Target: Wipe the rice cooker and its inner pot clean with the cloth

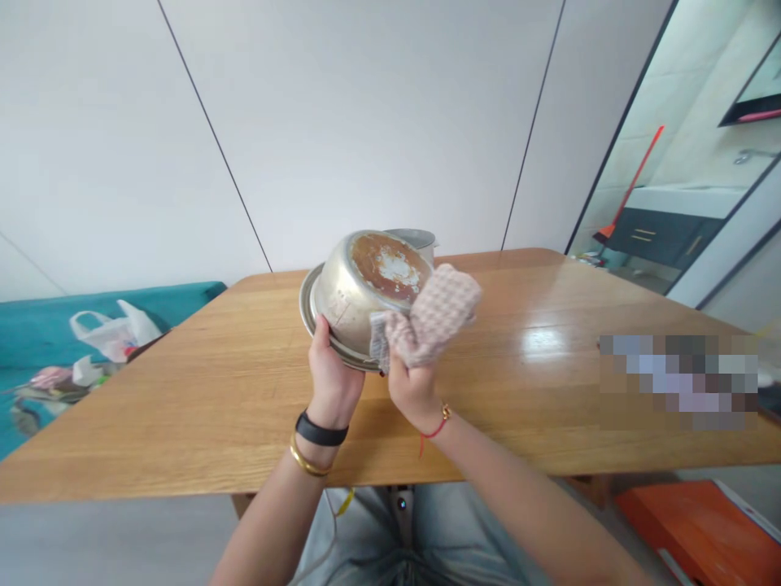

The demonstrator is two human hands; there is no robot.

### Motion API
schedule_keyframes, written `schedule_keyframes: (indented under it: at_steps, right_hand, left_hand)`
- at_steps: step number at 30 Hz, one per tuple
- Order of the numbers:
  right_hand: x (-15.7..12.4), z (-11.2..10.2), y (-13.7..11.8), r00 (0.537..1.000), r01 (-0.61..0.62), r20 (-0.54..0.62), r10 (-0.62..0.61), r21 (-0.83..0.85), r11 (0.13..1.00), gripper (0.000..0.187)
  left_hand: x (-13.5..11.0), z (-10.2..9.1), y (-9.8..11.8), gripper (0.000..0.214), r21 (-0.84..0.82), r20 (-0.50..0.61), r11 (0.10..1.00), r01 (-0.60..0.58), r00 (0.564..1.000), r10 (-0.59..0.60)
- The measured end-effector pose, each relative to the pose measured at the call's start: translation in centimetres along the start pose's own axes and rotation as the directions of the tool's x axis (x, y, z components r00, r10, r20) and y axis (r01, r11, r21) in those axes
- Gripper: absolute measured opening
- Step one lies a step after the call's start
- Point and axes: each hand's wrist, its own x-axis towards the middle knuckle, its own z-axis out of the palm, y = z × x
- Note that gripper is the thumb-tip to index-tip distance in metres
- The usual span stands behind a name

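A dented silver metal pot [340,305] is tipped on its side above the table, its brown-stained, worn underside facing up and to the right. My left hand [333,378] grips its wide rim from below, thumb up on the outer wall. In my right hand [415,395] is a pinkish checked cloth [448,305], bunched up and touching the lower right of the pot's wall. The fingers of that hand are partly hidden by the cloth. Behind the pot, a grey metal container [418,238] shows only in part.
The wooden table [518,415] reaches to a white panelled wall [366,122]. A pixelated patch hides something at the table's right. On the left, a teal bench [183,305] holds a white plastic bag [115,332]. An orange box [701,529] sits below the table at right.
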Motion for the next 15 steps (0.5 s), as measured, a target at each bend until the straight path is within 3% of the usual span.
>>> schedule_keyframes:
  at_steps: [3,5,7,9,11,13,15]
  right_hand:
    - [1.9,-1.8,-2.7,0.926,0.372,0.16,-0.341,-0.242,0.896,0.052]
    - [4.2,-3.1,-4.6,0.868,0.485,0.244,-0.432,-0.237,0.842,0.057]
    - [7.0,-4.0,-5.7,0.842,0.512,0.288,-0.456,-0.161,0.844,0.056]
    - [10.0,-4.4,-5.6,0.845,0.492,0.281,-0.455,-0.072,0.868,0.053]
    - [12.5,-4.3,-4.2,0.886,0.411,0.226,-0.405,0.021,0.911,0.05]
    - [13.8,-3.6,-1.8,0.954,0.234,0.155,-0.257,0.15,0.96,0.05]
    - [13.4,-2.7,0.6,0.995,-0.033,0.104,-0.002,0.333,0.942,0.053]
  left_hand:
    - [-0.1,-0.4,0.1,0.04,0.015,0.094,0.999,-0.048,0.995,0.047]
    - [-0.1,-0.8,0.5,0.036,0.034,0.103,0.998,-0.06,0.993,0.056]
    - [-0.2,-1.1,1.0,0.033,0.057,0.061,0.998,-0.04,0.997,0.037]
    - [-0.4,-1.4,1.3,0.034,0.082,0.037,0.997,0.01,0.999,-0.013]
    - [-0.7,-1.7,1.6,0.035,0.106,0.034,0.993,0.046,0.998,-0.05]
    - [-0.9,-1.9,1.8,0.035,0.139,0.027,0.99,0.025,0.999,-0.029]
    - [-1.1,-2.0,2.0,0.035,0.189,0.027,0.979,-0.072,0.997,0.068]
